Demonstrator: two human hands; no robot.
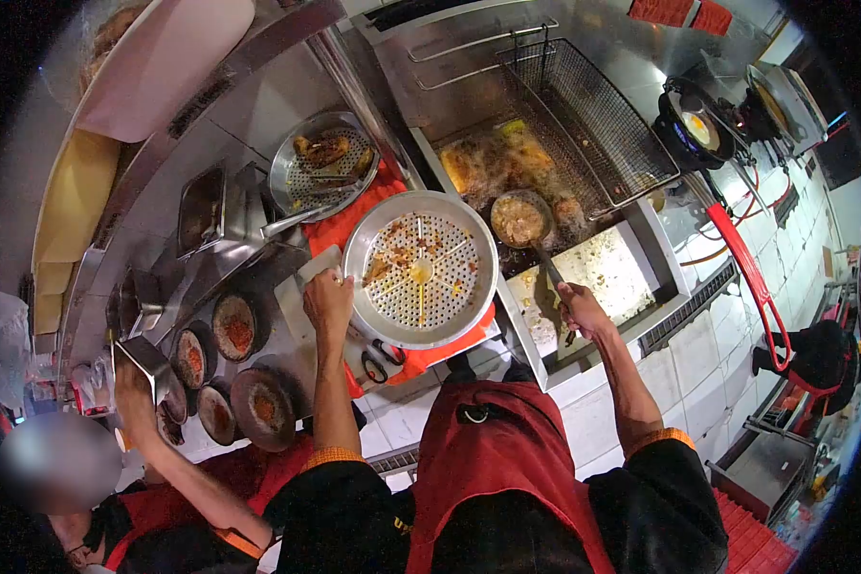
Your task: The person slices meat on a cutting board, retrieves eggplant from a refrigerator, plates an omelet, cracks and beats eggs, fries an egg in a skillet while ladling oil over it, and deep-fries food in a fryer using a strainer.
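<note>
A round perforated metal pan (454,316) with brown crumbs in it sits on an orange-red cloth (483,330) in the middle. My left hand (328,301) grips its left rim. To the right, my right hand (584,311) is closed around the handle of a ladle-like strainer (520,219), whose bowl holds browned food over the bubbling oil of the fryer (670,258). Yellow-orange pieces (461,165) float in the oil behind it. Black-handled scissors (383,361) lie just below the pan's left side.
A wire fryer basket (607,134) hangs at the fryer's back right. Another perforated pan (292,191) holds browned food and tongs. Several dark bowls (263,407) stand left. A co-worker's hand (136,407) holds a metal container (143,364). A frying pan (684,105) holds an egg.
</note>
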